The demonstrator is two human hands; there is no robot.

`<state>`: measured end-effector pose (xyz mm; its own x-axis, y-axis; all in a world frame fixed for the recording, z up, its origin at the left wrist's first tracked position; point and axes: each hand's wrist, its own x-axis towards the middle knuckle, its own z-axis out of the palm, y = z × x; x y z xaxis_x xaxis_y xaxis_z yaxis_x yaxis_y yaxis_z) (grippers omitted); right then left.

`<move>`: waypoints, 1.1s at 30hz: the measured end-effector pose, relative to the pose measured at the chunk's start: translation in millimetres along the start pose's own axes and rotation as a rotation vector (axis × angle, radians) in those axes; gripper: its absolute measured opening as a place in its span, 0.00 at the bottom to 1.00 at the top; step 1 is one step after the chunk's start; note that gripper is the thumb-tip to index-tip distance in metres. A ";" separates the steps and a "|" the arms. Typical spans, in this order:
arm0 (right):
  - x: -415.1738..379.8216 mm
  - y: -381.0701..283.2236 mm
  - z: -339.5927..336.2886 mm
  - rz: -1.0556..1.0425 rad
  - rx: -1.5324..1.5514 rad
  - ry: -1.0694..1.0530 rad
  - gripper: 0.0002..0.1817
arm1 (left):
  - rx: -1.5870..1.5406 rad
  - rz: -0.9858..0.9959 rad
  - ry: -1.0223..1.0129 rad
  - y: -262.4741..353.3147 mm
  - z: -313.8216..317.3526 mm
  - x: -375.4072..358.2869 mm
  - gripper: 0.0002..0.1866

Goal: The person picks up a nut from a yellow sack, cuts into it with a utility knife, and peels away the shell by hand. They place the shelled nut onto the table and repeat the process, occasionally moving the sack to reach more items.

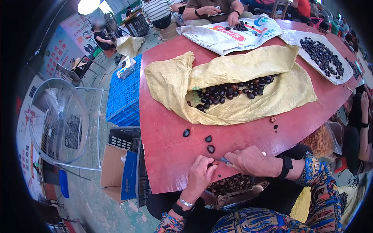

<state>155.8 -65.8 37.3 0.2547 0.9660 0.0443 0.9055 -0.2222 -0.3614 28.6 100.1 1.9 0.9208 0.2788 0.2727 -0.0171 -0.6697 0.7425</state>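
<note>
At the near edge of the red table [171, 155], my left hand [200, 173] pinches a small brown nut [215, 163] between thumb and fingers. Just right of it, my right hand [250, 160] is closed round a small tool whose bluish tip [224, 159] points at the nut. Three dark nuts lie loose beyond my hands, one of them an oval nut [211, 148]. Farther back, a yellowish sack [248, 110] is folded open around a pile of dark nuts [229, 92]. Below my hands, a container of shell pieces [231, 184] sits at my lap.
Across the table, a person's hands [233, 17] are over a white sack [206, 37] with dark nuts. Another nut-covered sheet [295, 39] lies at the right. Left stand blue crates [123, 95], a cardboard box [112, 165] and a large fan [58, 120]. A bag of peeled nuts [318, 141] is at right.
</note>
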 end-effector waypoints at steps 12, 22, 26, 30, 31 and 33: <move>5.7 0.2 11.2 -0.019 0.038 0.013 0.08 | 0.012 0.016 -0.039 -1.3 -0.3 0.2 0.10; 0.3 -0.7 11.0 0.007 0.126 -0.042 0.09 | 0.089 0.055 -0.018 0.7 0.6 -1.6 0.09; -9.3 1.3 14.3 0.006 0.057 -0.081 0.09 | 0.063 0.067 0.001 -4.4 0.9 -0.8 0.08; -13.7 9.1 8.5 -0.023 0.043 -0.035 0.09 | 0.015 0.024 -0.126 3.9 -10.1 0.8 0.09; -14.9 11.7 7.4 -0.030 0.039 -0.013 0.09 | 0.033 0.039 -0.122 9.3 -16.1 2.6 0.09; -20.5 13.8 10.6 -0.038 -0.030 -0.024 0.09 | 0.162 0.097 -0.120 19.3 -26.4 9.3 0.08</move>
<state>159.5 -87.3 21.6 0.2119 0.9767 0.0349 0.9245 -0.1887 -0.3313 26.5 107.9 34.9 0.9579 0.1305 0.2557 -0.0534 -0.7941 0.6054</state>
